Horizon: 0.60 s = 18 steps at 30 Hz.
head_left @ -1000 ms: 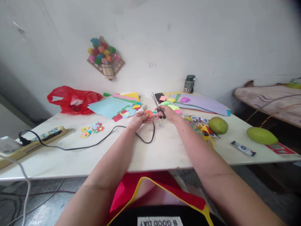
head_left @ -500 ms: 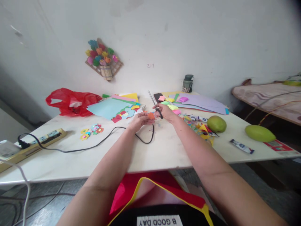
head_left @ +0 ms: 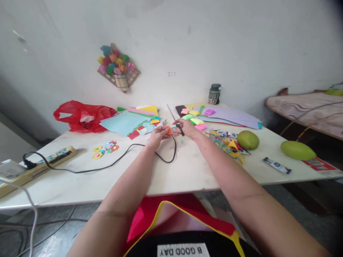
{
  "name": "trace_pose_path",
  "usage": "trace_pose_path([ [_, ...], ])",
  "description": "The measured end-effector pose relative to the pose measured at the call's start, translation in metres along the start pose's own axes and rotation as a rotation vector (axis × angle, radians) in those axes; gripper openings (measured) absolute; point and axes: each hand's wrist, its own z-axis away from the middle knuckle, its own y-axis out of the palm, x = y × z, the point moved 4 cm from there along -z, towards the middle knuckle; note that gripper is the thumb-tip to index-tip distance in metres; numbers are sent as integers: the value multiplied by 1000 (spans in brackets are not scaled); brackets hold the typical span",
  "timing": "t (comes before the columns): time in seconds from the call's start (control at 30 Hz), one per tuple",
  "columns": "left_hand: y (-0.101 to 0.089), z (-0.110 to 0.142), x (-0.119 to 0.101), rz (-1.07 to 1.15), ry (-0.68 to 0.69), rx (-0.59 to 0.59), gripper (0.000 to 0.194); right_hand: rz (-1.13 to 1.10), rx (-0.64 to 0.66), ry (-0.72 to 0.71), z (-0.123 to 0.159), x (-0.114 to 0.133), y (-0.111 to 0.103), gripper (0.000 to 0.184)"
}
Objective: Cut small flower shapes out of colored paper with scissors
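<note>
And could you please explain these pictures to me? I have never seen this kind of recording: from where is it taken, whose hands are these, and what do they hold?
There is no machine here. A person wears one camera on the head, looking forward and down, so both forearms reach away from us. The left hand pinches a small orange piece. The right hand holds scissors, their blades pointing toward the wall. On the white table, to the left, lie small flower shapes, a light blue sheet and a red plastic bag. To the right are purple paper, colourful scraps and two green fruits. The orange piece is too small to make out its exact shape.
</note>
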Motion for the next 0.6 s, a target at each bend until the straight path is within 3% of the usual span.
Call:
trace_pose_path([
  [0.33, -1, -2, 2, 21, -46, -9, 31, 95, 121, 141, 7, 1, -6, 21],
  [0.6, -4, 0, 2, 60, -69, 32, 30, 291, 259, 146, 10, -2, -15, 31],
])
